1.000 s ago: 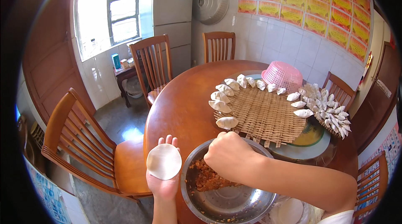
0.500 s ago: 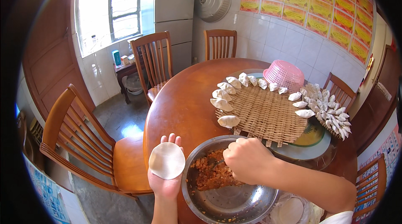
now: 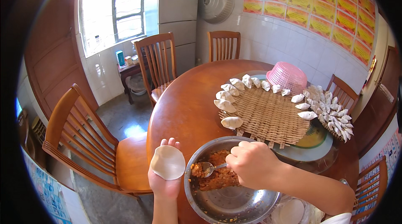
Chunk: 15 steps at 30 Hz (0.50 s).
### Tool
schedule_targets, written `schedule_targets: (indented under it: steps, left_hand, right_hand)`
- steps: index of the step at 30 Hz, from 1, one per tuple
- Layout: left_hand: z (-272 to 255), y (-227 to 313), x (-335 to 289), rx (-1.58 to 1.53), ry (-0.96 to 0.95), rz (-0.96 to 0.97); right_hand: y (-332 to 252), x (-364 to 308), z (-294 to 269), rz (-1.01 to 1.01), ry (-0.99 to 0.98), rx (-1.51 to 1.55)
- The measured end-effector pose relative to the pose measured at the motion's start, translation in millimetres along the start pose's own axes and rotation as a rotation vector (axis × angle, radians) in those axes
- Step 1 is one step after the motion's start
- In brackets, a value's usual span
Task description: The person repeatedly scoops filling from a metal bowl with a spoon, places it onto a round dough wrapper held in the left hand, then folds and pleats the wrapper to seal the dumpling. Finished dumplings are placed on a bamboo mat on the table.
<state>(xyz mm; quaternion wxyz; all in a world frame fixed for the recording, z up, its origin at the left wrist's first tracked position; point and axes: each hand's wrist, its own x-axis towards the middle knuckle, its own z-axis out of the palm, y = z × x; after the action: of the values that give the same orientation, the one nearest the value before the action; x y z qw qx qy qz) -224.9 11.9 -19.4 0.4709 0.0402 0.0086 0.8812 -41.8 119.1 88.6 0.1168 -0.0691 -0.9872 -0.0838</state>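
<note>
On the palm of my left hand [image 3: 164, 188] lies a round white dumpling wrapper [image 3: 168, 163], the hand held flat with its fingertips showing beyond the edge. My right hand [image 3: 254, 163] is closed around the handle of a metal spoon [image 3: 220, 166]. The spoon's bowl rests at the reddish-brown minced filling [image 3: 222, 181], with some filling beside its tip. All this filling sits in the far and left part of a wide steel bowl [image 3: 228, 202] at the table's near edge. My left hand is just left of that bowl, apart from the filling.
Beyond the bowl, a woven tray [image 3: 272, 115] carries folded dumplings [image 3: 231, 122] along its rim. More dumplings [image 3: 331, 111] crowd a second tray at the right, near a pink basket [image 3: 287, 76]. Wrappers [image 3: 291, 211] lie in plastic near my right forearm. Wooden chairs [image 3: 136, 161] surround the round table [image 3: 180, 102].
The right hand has shifted slightly and the spoon's bowl has come into sight at the left of the filling. The wrapper stays on my left palm; the view has shifted a little.
</note>
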Motion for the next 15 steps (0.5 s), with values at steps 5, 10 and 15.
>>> schedule_targets:
  steps: [5, 10, 15]
  left_hand:
    - [0, -8, -5, 0.103, 0.006, -0.048]
    - [5, -11, -10, 0.053, 0.062, -0.097]
    - [6, -10, -15, 0.037, 0.103, -0.116]
  right_hand:
    - [1, 2, -10, 0.041, 0.005, 0.101]
    - [1, 9, -24, 0.013, 0.037, 0.078]
    - [-1, 20, -32, -0.017, 0.077, 0.077]
